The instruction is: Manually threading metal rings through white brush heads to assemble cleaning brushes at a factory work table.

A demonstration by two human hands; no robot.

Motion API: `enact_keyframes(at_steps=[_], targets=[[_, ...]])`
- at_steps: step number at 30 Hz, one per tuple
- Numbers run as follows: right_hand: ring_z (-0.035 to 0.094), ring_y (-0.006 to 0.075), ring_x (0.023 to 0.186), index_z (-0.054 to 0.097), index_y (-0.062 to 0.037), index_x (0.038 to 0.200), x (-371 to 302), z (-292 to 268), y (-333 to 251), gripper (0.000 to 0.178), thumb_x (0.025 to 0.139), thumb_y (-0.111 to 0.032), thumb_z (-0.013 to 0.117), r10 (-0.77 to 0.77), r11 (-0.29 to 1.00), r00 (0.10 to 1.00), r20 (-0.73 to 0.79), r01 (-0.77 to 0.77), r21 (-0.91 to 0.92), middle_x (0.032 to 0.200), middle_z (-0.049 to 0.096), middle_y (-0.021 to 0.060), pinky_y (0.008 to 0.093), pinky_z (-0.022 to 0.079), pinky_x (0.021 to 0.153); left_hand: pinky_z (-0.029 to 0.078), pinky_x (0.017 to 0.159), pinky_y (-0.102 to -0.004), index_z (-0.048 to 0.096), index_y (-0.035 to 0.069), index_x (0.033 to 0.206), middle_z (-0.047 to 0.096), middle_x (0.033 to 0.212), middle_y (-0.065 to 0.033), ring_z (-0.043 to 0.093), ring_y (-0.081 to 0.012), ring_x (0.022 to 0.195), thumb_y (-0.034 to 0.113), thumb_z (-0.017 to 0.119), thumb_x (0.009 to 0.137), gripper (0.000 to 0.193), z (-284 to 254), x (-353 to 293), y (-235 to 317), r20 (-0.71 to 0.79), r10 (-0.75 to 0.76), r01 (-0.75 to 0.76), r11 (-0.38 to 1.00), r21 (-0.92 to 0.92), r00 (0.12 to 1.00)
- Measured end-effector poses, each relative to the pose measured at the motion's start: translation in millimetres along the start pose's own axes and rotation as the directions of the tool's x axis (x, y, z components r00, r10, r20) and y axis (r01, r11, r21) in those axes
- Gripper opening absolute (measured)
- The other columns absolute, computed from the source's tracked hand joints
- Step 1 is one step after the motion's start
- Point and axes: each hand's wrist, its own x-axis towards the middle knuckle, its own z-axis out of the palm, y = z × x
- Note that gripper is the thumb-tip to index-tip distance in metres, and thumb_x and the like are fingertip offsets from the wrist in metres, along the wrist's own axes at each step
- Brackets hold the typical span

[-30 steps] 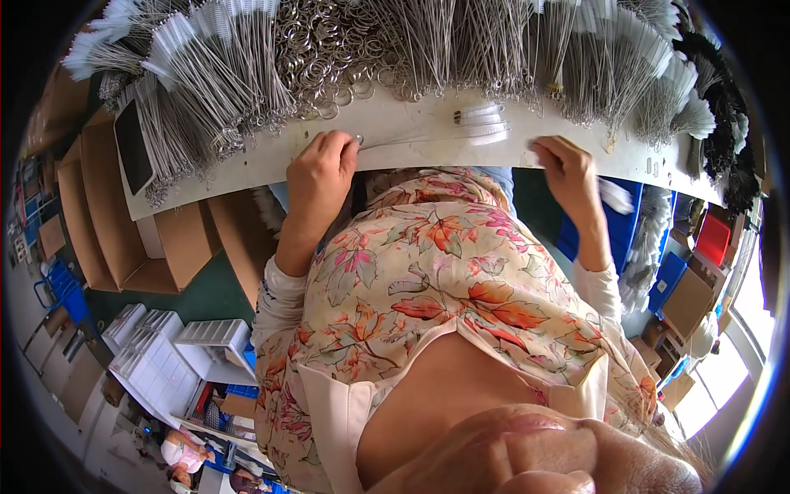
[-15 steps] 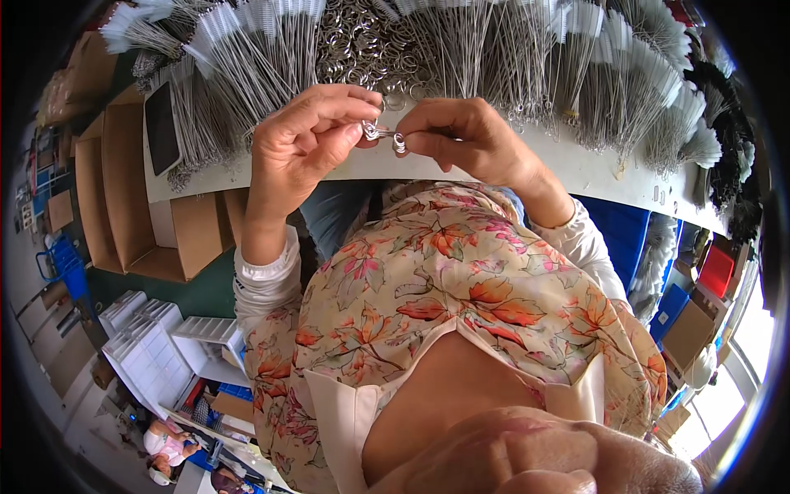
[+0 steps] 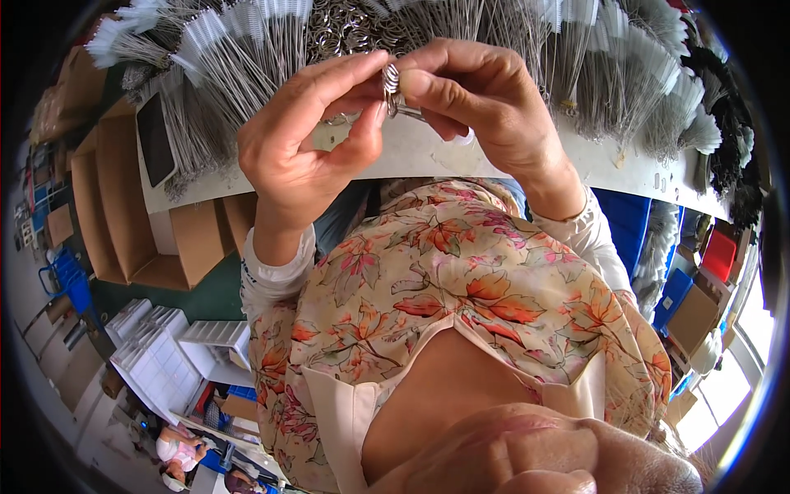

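Above the table edge, my right hand (image 3: 485, 103) pinches a small stack of shiny metal loops (image 3: 390, 79) between thumb and fingers. Thin metal wires (image 3: 409, 112) run from beside the loops under that hand, and a small white piece (image 3: 465, 137) shows below its fingers. My left hand (image 3: 309, 140) is at the other side of the loops, its fingertips and thumb tip around a metal ring (image 3: 392, 108). Its contact with the ring is partly hidden. Behind both hands lies a pile of loose metal rings (image 3: 350, 25).
Bundles of wire brushes with white bristles (image 3: 239, 49) line the white table (image 3: 329, 156); black-bristled ones (image 3: 732, 140) are at the right. A dark phone (image 3: 154, 136) lies at the left edge. Cardboard boxes (image 3: 123, 206) stand at left, blue bins (image 3: 621, 222) at right. A person (image 3: 179, 449) works farther off.
Both hands have moved up and away over the table with the loops. My right hand has turned over the loops, and my left finger and thumb have spread wider.
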Motion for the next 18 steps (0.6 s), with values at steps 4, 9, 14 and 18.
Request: enact_keyframes(at_steps=[4,9,14,18], targets=[[0.049,0.0035,0.058,0.067,-0.0029,0.089,6.7,-4.5,-0.7,0.015,0.083,-0.016,0.067,-0.021,0.996,0.999,0.027,0.023,-0.082,0.071,0.060,-0.0012,0.0183,0.040,0.051,0.056,0.069,-0.0239,0.063,-0.004,0.102,0.065,0.096,-0.0129,0.066,-0.0163,0.080,-0.012,0.063,0.071,0.032,-4.2,7.3,1.7,0.031,0.010,-0.010,1.000,0.000,0.999],[0.053,0.0026,0.061,0.066,-0.0028,0.090,9.7,-9.7,-2.5,0.012,0.083,-0.013,0.066,-0.061,0.973,0.992,0.113,0.084,-0.214,0.076,0.064,0.0000,0.0180,0.042,0.051,0.054,0.070,-0.0217,0.063,-0.004,0.104,0.066,0.095,-0.0100,0.065,-0.0130,0.078,-0.010,0.061,0.076,0.029,-15.2,22.0,6.1,0.172,-0.074,0.069,0.997,0.033,0.982],[0.052,0.0044,0.060,0.063,0.0007,0.095,17.7,-18.8,2.3,0.013,0.084,-0.005,0.063,-0.124,0.958,0.990,0.065,0.136,-0.252,0.075,0.061,0.0014,0.0176,0.041,0.052,0.040,0.058,-0.0175,0.063,-0.001,0.102,0.062,0.087,-0.0032,0.051,-0.0053,0.067,0.003,0.056,0.087,0.018,-20.7,42.7,2.4,0.347,-0.187,0.151,0.980,0.128,0.919],[0.051,0.0065,0.059,0.058,-0.0007,0.096,32.8,-21.9,-2.6,0.015,0.090,-0.014,0.057,0.062,0.996,0.993,0.102,-0.055,-0.064,0.073,0.056,0.0004,0.0200,0.040,0.051,0.036,0.054,-0.0174,0.062,0.000,0.098,0.056,0.086,-0.0016,0.045,-0.0041,0.063,0.012,0.057,0.089,0.015,-22.9,36.9,-21.6,0.289,-0.317,0.266,0.943,0.201,0.903]])
